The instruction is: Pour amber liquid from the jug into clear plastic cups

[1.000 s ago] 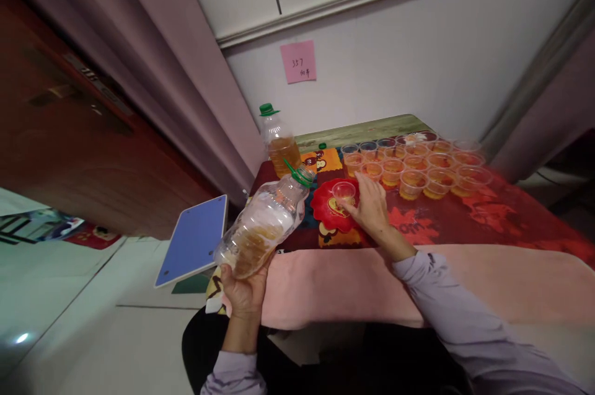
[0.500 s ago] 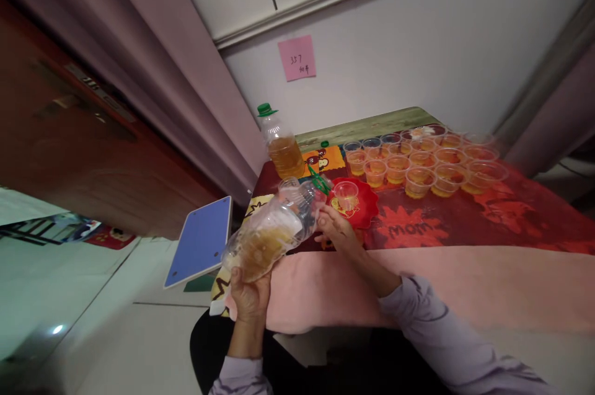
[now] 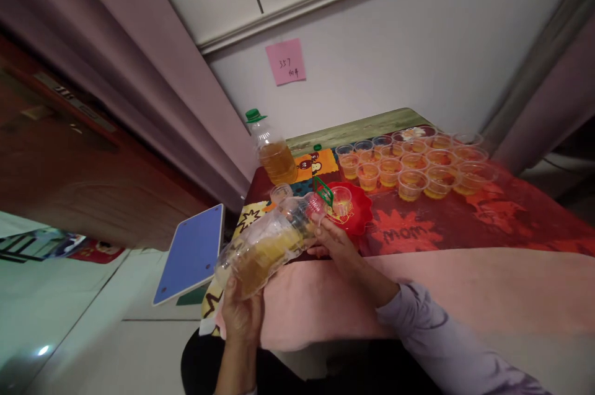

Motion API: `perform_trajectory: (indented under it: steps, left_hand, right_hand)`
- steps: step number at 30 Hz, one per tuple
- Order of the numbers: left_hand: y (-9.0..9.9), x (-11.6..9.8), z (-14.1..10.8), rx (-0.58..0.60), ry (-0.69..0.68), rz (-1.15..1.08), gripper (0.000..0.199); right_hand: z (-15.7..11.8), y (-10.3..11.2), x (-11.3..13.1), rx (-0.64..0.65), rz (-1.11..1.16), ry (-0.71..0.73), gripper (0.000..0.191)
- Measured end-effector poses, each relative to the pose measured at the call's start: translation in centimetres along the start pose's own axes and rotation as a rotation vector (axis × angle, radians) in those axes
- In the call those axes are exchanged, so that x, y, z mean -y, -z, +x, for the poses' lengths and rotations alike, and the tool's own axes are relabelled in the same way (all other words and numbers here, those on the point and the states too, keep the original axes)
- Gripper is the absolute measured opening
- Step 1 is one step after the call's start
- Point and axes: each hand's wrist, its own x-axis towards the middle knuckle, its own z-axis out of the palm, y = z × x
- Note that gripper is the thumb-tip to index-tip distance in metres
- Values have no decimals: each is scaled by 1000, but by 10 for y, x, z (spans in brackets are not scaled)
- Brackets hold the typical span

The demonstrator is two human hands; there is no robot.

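From my end, biggest first: dark red tablecloth (image 3: 506, 215), rows of part-filled cups (image 3: 413, 187) at far right, then the clear plastic bottle (image 3: 264, 246) of amber liquid, tilted low over the near left edge. Green-capped bottle (image 3: 276, 162) stands behind. Left hand (image 3: 242, 311) grips the base from below. Change: right hand (image 3: 341, 246) was at the cup a second ago, now grips near the neck, and the mouth has dropped; steadied both ends, reads as pouring posture. Mouth is beside the red scalloped dish (image 3: 361, 218) bearing a clear plastic cup (image 3: 343, 195); can't tell if liquid's flowing. Smallest: green handle (image 3: 324, 191).
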Motion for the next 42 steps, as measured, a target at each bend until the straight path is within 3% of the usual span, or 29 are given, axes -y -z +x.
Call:
perform_trajectory:
  steps: [11,20,27,37,42]
  left_hand:
    - [-24,-33,-12,23,-33,90,48]
    - [-30,-37,-10,59,-16,104,49]
    - [-37,-44,-11,35,34,151,67]
    - [-42,-52,-13,60,21,191,54]
    - [-49,-52,-16,13,-13,224,56]
  right_hand:
    - [2,1,-2,27,30,-23,58]
    - [5,5,-4,6,30,-33,53]
    - [2,0,3,4,79,-34,56]
    - [3,3,-3,-24,110,-40,56]
    - [2,3,-2,-25,107,-42,58]
